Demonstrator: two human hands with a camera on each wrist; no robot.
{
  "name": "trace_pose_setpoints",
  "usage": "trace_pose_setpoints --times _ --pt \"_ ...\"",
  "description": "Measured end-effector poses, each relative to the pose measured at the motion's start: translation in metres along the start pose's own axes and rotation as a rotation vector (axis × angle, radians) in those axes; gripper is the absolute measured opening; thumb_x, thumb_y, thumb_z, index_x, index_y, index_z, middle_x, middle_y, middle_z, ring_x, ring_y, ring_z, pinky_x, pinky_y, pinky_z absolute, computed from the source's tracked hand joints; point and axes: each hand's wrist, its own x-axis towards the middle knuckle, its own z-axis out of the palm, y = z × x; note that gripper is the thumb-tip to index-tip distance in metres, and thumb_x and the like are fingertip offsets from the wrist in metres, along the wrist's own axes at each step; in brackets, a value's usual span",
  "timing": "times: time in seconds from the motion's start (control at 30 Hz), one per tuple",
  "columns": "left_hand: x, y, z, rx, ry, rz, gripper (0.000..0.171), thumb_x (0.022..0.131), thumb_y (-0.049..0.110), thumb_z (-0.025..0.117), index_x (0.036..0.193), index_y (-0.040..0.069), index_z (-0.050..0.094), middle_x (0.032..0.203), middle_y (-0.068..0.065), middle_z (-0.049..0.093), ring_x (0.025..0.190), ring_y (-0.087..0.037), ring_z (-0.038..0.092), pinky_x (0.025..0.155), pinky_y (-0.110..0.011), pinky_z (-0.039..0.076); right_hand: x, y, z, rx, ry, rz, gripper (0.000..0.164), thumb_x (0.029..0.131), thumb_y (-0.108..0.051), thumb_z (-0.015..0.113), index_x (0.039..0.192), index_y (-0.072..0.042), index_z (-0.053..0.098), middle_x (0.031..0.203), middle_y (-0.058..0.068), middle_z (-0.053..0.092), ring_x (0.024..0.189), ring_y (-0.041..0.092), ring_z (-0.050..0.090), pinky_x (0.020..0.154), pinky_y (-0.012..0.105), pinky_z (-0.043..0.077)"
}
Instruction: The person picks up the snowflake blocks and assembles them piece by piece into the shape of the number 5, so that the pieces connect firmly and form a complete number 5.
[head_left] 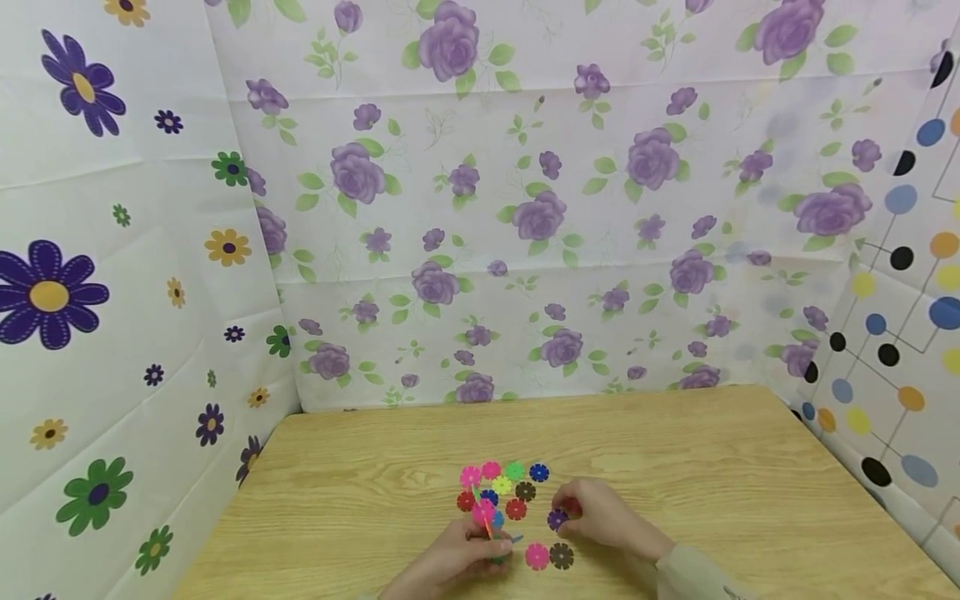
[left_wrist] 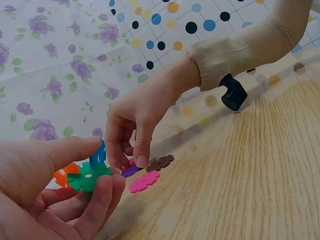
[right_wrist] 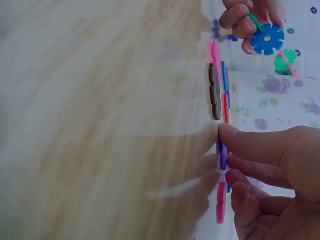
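Note:
My left hand (head_left: 468, 550) grips a joined chain of plastic snowflake discs. In the left wrist view a green disc (left_wrist: 89, 176), a blue disc (left_wrist: 98, 154) and an orange disc (left_wrist: 65, 172) show among its thumb and fingers. A pink disc (head_left: 483, 512) rises higher on the chain in the head view. To the right, my right hand (head_left: 596, 515) pinches a purple snowflake disc (head_left: 557, 520) at the tabletop, thumb and fingertips at its edges. Close in front of that hand lie a loose pink disc (head_left: 537, 556) and a brown disc (head_left: 561, 556).
Several loose discs lie beyond the hands on the wooden table (head_left: 360, 492), among them a dark blue disc (head_left: 539, 472), a yellow disc (head_left: 502, 484) and a red disc (head_left: 516, 508). Flowered cloth (head_left: 465, 217) hangs behind the table, with patterned sheets at both sides.

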Motion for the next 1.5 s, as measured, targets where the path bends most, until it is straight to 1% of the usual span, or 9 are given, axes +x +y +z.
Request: trace_pose_setpoints --times 0.27,0.5,0.67,0.77,0.97,1.1,1.23,1.37,1.5 --pt "0.002 -0.003 -0.001 -0.017 -0.021 0.005 0.027 0.089 0.02 0.07 0.107 0.001 0.069 0.094 -0.003 0.074 0.077 -0.009 0.068 0.069 -0.019 0.055 0.002 -0.002 -0.001 0.027 -0.045 -0.014 0.028 0.072 -0.014 0.082 0.096 -0.008 0.071 0.086 -0.004 0.066 0.076 0.005 0.057 0.067 0.019 0.05" --pt "0.003 -0.007 -0.001 -0.015 -0.014 -0.005 0.03 0.09 0.019 0.069 0.114 -0.001 0.066 0.102 -0.005 0.074 0.08 -0.007 0.068 0.069 -0.019 0.054 0.003 -0.007 -0.001 0.073 -0.064 0.042 0.029 0.07 -0.009 0.082 0.095 -0.007 0.068 0.083 -0.002 0.064 0.074 0.008 0.055 0.065 0.02 0.049" --pt "0.005 -0.01 -0.001 -0.01 -0.005 -0.002 0.027 0.089 0.018 0.07 0.111 0.002 0.069 0.114 -0.007 0.071 0.082 -0.008 0.067 0.071 -0.02 0.054 0.003 -0.007 -0.001 0.115 -0.068 0.051 0.025 0.069 -0.005 0.082 0.088 -0.009 0.066 0.08 -0.003 0.061 0.071 0.006 0.053 0.062 0.019 0.047" --pt "0.006 -0.009 -0.002 -0.028 -0.015 0.008 0.026 0.089 0.018 0.07 0.11 0.002 0.069 0.111 -0.009 0.072 0.08 -0.007 0.067 0.07 -0.019 0.054 0.002 -0.005 -0.002 0.122 -0.07 0.032 0.02 0.072 -0.006 0.081 0.086 -0.01 0.067 0.079 -0.004 0.061 0.07 0.004 0.052 0.062 0.018 0.046" --pt "0.005 -0.007 -0.001 -0.025 -0.021 0.014 0.026 0.089 0.018 0.07 0.109 0.002 0.069 0.108 -0.007 0.073 0.08 -0.007 0.067 0.069 -0.019 0.054 0.002 -0.002 -0.001 0.154 -0.055 0.0 0.005 0.085 -0.009 0.07 0.086 -0.014 0.07 0.081 -0.005 0.064 0.072 0.001 0.053 0.064 0.019 0.047" --pt "0.005 -0.005 0.0 -0.019 -0.015 0.004 0.028 0.088 0.02 0.071 0.11 0.002 0.069 0.102 -0.004 0.074 0.08 -0.007 0.067 0.07 -0.019 0.054 0.002 -0.003 -0.003 0.187 -0.041 0.002 0.006 0.089 -0.012 0.066 0.09 -0.016 0.07 0.084 -0.008 0.066 0.075 -0.001 0.056 0.068 0.018 0.049" --pt "0.005 -0.003 0.003 -0.019 -0.011 0.002 0.03 0.088 0.021 0.072 0.11 0.002 0.069 0.095 -0.001 0.074 0.079 -0.007 0.067 0.07 -0.018 0.053 0.001 -0.008 -0.006 0.254 -0.056 0.02 0.007 0.091 -0.013 0.064 0.091 -0.016 0.07 0.084 -0.009 0.066 0.073 0.002 0.057 0.066 0.019 0.05" --pt "0.007 -0.001 0.005 -0.043 -0.026 0.01 0.03 0.088 0.021 0.072 0.111 0.002 0.068 0.097 -0.004 0.074 0.08 -0.008 0.066 0.07 -0.019 0.053 -0.001 -0.013 -0.009 0.323 -0.078 0.015 0.007 0.093 -0.015 0.063 0.093 -0.015 0.07 0.084 -0.005 0.067 0.073 0.005 0.059 0.065 0.02 0.051" --pt "0.01 0.0 0.005 -0.069 -0.026 0.027 0.029 0.088 0.019 0.07 0.111 0.002 0.068 0.1 -0.007 0.074 0.08 -0.009 0.066 0.071 -0.019 0.053 -0.003 -0.018 -0.01 0.369 -0.095 -0.015 0.009 0.094 -0.015 0.061 0.095 -0.013 0.07 0.086 -0.003 0.069 0.074 0.007 0.062 0.066 0.02 0.053"
